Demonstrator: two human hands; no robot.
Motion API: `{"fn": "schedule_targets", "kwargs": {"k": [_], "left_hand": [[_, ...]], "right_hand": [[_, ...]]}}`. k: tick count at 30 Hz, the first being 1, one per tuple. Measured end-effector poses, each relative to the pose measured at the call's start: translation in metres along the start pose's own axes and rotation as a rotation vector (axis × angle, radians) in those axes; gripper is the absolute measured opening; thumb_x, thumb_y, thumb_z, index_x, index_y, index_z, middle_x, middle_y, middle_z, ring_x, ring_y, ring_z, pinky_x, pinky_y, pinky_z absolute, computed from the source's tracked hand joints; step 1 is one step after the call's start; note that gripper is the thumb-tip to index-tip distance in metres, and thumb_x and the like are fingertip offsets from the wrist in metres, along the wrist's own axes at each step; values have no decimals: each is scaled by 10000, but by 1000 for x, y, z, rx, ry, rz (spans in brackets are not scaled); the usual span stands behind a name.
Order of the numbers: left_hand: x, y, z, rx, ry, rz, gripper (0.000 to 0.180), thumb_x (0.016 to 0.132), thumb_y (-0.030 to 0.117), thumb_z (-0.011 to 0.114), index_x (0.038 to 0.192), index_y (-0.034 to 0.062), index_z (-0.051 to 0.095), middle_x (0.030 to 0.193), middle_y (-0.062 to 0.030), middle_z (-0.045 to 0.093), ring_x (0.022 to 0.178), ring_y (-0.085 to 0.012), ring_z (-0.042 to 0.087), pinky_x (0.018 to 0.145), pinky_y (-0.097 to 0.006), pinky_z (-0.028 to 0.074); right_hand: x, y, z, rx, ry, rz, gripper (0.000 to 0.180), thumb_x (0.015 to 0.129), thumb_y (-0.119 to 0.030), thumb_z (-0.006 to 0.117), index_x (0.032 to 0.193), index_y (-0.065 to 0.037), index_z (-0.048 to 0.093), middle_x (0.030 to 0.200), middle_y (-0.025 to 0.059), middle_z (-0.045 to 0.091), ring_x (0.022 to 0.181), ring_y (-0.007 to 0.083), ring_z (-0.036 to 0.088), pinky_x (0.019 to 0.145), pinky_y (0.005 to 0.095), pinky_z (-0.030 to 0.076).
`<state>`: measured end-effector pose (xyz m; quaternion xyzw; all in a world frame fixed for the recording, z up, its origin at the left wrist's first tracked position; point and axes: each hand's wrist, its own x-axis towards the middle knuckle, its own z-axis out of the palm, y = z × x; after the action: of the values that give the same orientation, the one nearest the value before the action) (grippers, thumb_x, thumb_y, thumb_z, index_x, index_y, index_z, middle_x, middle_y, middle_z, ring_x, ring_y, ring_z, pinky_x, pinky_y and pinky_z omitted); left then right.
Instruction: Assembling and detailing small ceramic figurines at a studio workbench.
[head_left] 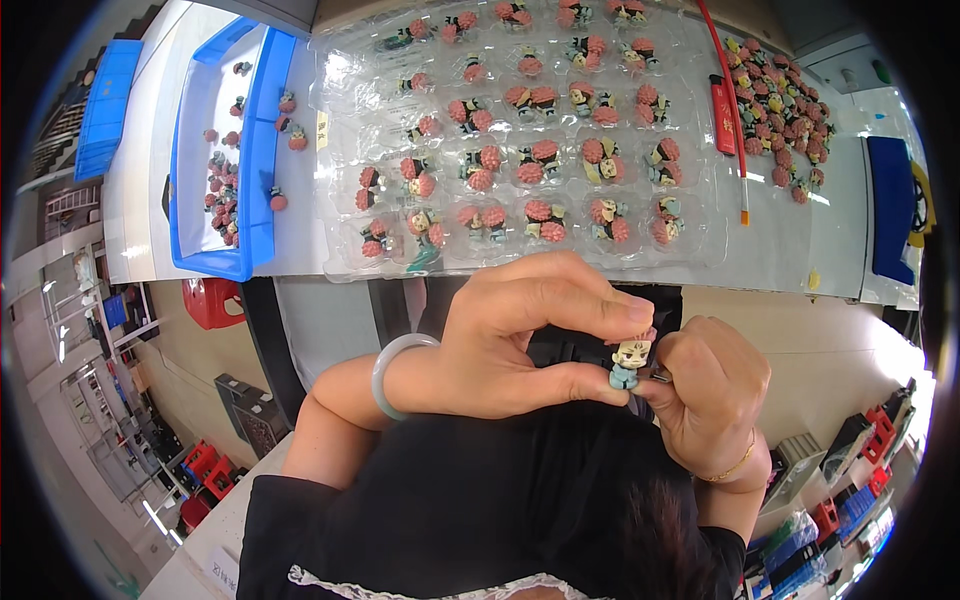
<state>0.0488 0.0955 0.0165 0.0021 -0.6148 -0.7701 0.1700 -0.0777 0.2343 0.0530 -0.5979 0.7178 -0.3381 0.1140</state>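
My left hand (pixel 520 335) pinches a small toy figurine (pixel 630 362) with a pale face and teal body between thumb and forefinger, held over my lap. A pale green bangle (pixel 388 372) circles that wrist. My right hand (pixel 712 385) touches the same figurine from the right and holds a small metal piece against it. A clear plastic blister tray (pixel 345 262) lies on the white table ahead, its pockets filled with several figurines with pink hair (pixel 540 160).
A blue bin (pixel 258 160) with several loose figurines stands at the left. A loose pile of figurines (pixel 780 110) lies at the far right, beside a red pen-like tool (pixel 722 115) and a thin brush (pixel 738 150). Red stool (pixel 210 300) below the table.
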Motion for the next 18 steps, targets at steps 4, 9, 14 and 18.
{"fn": "schedule_targets", "kwargs": {"k": [4,9,14,18], "left_hand": [[0,1,0,17,-4,17,415,633,-4,698,1013,-26,532,973,-160,498,886,-267,572,792,-372,497],[0,0,1,6,3,20,418,631,-6,698,1014,-26,533,966,-161,499,883,-267,573,792,-375,497],[0,-1,1,-6,1,17,422,626,-11,700,1013,-26,534,960,-158,500,881,-267,574,795,-371,496],[1,1,2,-22,-4,-3,425,621,-11,703,1011,-28,535,961,-154,502,880,-264,574,800,-366,494]], "right_hand": [[-1,0,1,7,14,15,294,580,-239,677,589,-68,438,515,40,336,408,189,367,358,296,278],[0,0,0,-12,4,-13,287,577,-230,676,595,-68,439,512,37,334,404,186,362,356,292,269],[0,1,-2,-22,-10,-50,280,568,-224,673,599,-69,444,510,32,329,399,180,352,353,288,258],[1,2,-3,-28,-8,-73,279,560,-227,672,600,-71,445,509,29,323,398,177,349,352,287,254]]}}
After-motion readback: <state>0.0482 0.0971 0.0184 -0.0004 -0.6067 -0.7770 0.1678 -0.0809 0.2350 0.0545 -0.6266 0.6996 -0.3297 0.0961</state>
